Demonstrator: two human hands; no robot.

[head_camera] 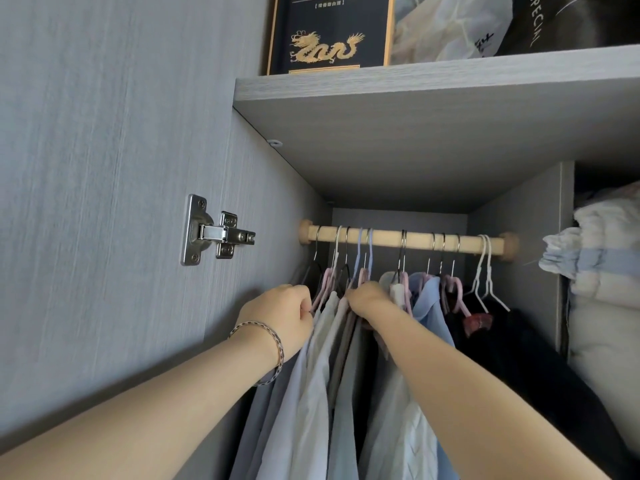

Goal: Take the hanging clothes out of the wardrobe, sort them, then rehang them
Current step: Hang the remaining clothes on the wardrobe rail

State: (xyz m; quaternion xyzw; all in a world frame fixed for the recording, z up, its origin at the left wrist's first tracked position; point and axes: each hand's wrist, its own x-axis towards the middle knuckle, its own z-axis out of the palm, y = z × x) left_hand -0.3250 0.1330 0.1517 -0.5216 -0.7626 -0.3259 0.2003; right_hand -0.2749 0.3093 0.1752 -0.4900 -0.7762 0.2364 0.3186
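Head view: person stands at the open wardrobe, both arms reaching in. Hanging clothes (322, 375) sit on hangers along the wooden rail (415, 239), at 12 o'clock from the hands. Pale shirts hang left, light blue shirt (433, 303) middle, dark garments (519, 358) toward 3 o'clock. Left hand (284, 313), fingers curled tight, pinches the leftmost pale shirts at the shoulder. Right hand (369, 301), just beside it at its 3 o'clock, has fingers curled round the next bunch at the collars. Bracelet (277, 338) on left wrist. White wire hangers (485, 275) at the rail's right end. Door hinge (214, 232) at 9 o'clock. Shelf (415, 79) at 12 carries a black dragon box (329, 32). Folded bedding (606, 289) at 3.
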